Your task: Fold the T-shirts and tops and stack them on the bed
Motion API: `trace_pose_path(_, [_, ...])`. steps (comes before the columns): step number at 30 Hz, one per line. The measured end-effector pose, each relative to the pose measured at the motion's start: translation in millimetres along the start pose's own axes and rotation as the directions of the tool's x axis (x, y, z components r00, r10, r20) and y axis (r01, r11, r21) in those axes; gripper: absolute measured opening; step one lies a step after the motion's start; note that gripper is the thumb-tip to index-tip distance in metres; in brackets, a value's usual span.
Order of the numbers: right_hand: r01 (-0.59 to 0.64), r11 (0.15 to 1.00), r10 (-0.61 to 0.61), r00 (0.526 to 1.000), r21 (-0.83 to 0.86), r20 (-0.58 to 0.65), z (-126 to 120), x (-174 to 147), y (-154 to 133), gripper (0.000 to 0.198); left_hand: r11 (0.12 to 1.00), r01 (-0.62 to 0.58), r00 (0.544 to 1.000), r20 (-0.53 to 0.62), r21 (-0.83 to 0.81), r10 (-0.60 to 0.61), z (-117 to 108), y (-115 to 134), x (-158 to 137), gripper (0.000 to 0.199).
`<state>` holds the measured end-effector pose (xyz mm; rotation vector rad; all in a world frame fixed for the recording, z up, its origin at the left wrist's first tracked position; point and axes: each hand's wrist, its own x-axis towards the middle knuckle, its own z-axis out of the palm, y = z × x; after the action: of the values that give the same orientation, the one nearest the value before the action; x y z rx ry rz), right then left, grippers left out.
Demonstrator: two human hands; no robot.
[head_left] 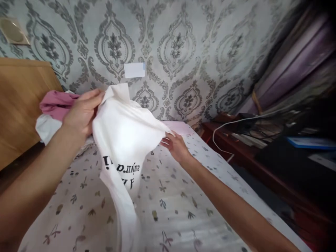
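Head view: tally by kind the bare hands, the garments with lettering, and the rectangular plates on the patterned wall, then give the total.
Bare hands: 2 (left hand, right hand)
Lettered white garment: 1
Rectangular wall plates: 2 (white plate, beige plate)
Total: 5

Left hand point(85, 108) and right hand point(177, 145) stretch white black-lettered garment point(123, 129) between them above leaf-print bed point(173, 190), pink cloth point(56, 103) and white cloth point(46, 126) beside wooden panel point(21, 105), patterned wallpaper point(175, 45) behind, cluttered dark-red desk point(273, 176) right.
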<state>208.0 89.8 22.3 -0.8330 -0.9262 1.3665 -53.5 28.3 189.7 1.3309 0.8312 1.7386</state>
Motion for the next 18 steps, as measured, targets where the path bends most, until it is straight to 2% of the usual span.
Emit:
trace_pose_path(3, [0.188,0.982,-0.187,0.977,0.004,-0.099,-26,-27,-37,0.033,0.996,0.085,0.996,-0.002,0.020,-0.085,7,6,-22,0.004])
trace_pose_path(5, [0.334,0.942,-0.335,0.930,-0.033,-0.149,-34,-45,-63,0.031,0.994,0.108,0.994,0.020,0.015,-0.108,17,10,-35,0.003])
trace_pose_path(7, [0.473,0.877,-0.481,0.857,-0.088,-0.183,-35,-62,-91,0.026,0.994,0.113,0.991,0.069,0.000,-0.112,27,16,-45,0.006])
trace_pose_path(9, [0.608,0.779,-0.627,0.755,-0.155,-0.192,-32,-78,-119,0.015,0.995,0.093,0.989,0.116,-0.033,-0.088,35,23,-52,0.010])
trace_pose_path(11, [0.706,0.661,-0.748,0.643,-0.253,-0.162,-29,-92,-143,0.003,0.996,0.068,0.987,0.150,-0.059,-0.059,40,29,-56,0.016])
trace_pose_path(13, [0.760,0.543,-0.830,0.550,-0.357,-0.091,-28,-102,-165,0.008,0.996,0.053,0.984,0.172,-0.065,-0.041,42,33,-59,0.022])
trace_pose_path(16, [0.808,0.394,-0.895,0.446,-0.439,0.018,-36,-98,-192,0.011,0.994,0.081,0.973,0.220,-0.068,-0.064,42,31,-65,0.024])
trace_pose_path(18, [0.813,0.340,-0.908,0.414,-0.473,0.060,-43,-79,-207,0.014,0.986,0.147,0.949,0.292,-0.076,-0.119,41,26,-72,0.019])
